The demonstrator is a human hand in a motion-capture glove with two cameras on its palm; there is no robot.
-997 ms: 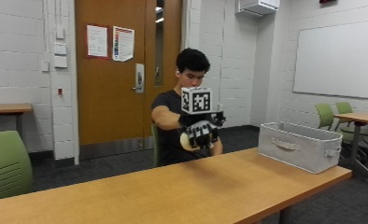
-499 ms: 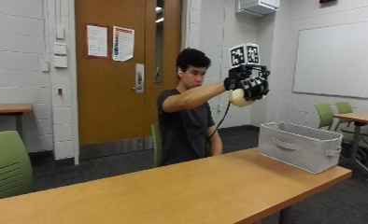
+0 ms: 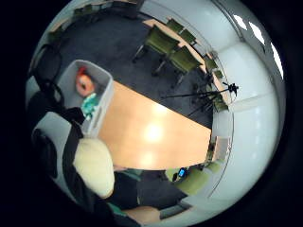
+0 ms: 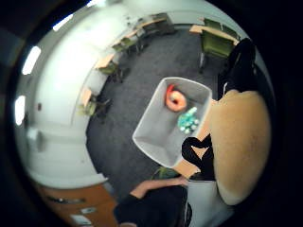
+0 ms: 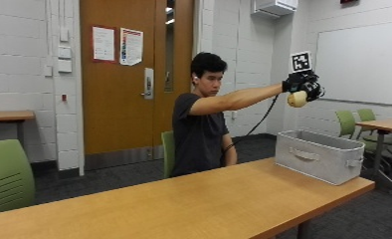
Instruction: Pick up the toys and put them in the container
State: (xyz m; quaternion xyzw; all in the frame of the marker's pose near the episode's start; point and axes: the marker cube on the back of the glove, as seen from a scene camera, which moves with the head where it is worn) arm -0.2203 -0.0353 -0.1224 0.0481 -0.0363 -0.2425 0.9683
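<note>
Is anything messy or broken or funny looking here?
Nothing stands out. The gloved hand holds a pale yellow toy in the air above the grey bin, which sits upright on the table with an orange toy and a teal toy inside.

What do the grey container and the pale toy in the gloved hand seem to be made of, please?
The grey container looks like fabric over stiff panels: matte, faintly woven sides and a sewn-on strap handle. The pale yellow toy held by the gloved right hand looks soft, perhaps plush or foam: its rounded surface is dull and slightly fuzzy in the palm views, though that is uncertain.
</note>
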